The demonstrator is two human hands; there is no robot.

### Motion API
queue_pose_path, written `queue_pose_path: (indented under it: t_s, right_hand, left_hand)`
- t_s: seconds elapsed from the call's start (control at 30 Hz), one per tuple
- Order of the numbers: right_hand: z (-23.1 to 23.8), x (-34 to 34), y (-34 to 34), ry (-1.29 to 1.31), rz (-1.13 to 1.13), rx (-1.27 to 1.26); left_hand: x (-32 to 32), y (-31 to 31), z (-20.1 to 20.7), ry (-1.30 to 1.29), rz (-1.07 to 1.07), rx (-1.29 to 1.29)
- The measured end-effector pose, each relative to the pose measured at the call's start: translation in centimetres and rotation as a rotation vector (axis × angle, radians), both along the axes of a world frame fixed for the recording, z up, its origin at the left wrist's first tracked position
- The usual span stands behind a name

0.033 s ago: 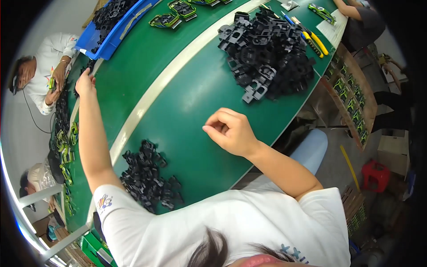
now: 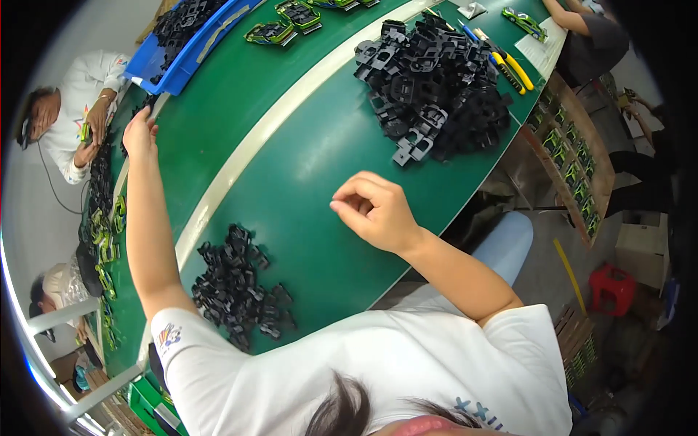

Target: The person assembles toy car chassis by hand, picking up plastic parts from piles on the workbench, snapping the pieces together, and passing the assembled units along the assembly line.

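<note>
Hardly anything has moved since the earlier frame; the whole view has only shifted a touch, both hands staying where they were. The left hand stretches to the table's left edge, at black parts by the bin's near corner. Its fingers look part spread; whether they grip anything, I can't tell. The right hand's fingers curl loosely toward the thumb, no part showing, between a small pile by the near edge and a big pile toward the right edge. I'd call this a reach; a clean pick would need one piece freed from its neighbours.
</note>
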State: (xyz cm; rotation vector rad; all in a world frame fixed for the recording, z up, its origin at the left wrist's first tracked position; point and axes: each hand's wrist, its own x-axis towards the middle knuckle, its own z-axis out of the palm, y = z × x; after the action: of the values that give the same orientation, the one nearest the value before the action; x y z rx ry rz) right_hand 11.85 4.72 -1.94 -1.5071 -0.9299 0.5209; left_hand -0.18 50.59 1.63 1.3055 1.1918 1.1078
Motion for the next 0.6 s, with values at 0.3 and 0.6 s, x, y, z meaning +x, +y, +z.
queue_pose_path:
  t_s: [0.3, 0.6]
  right_hand:
    - [1.2, 5.9, -4.3, -1.336, -0.371, -0.388]
    - [2.7, 2.8, -4.0, -1.081, -0.242, 0.241]
  left_hand:
    - [-9.7, -28.8, 7.4, 0.147, -0.602, 0.357]
    - [-13.0, -38.4, 4.0, -0.047, -0.650, 0.184]
